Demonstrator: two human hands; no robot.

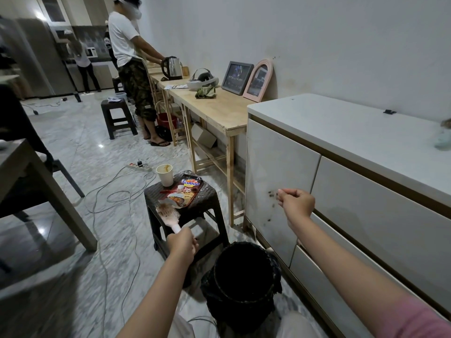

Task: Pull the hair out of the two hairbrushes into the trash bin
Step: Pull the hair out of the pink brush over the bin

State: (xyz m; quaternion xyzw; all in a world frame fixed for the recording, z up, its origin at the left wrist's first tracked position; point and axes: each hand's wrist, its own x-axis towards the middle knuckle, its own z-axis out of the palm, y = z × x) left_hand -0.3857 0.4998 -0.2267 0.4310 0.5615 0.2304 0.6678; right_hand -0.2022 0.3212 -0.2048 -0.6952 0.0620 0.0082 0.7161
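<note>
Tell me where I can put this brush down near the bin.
Stool is crowded: cup at its back, packet across the middle. Bare room: cabinet top between its left edge and the small black clip, and table right of the cloth.

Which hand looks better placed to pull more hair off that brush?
Probably the right hand: it grips no brush and hangs raised above the trash bin, while the left hand grips the hairbrush handle.

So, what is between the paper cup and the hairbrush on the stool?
In the head view, a noodle packet lies between the paper cup and hairbrush.
</note>
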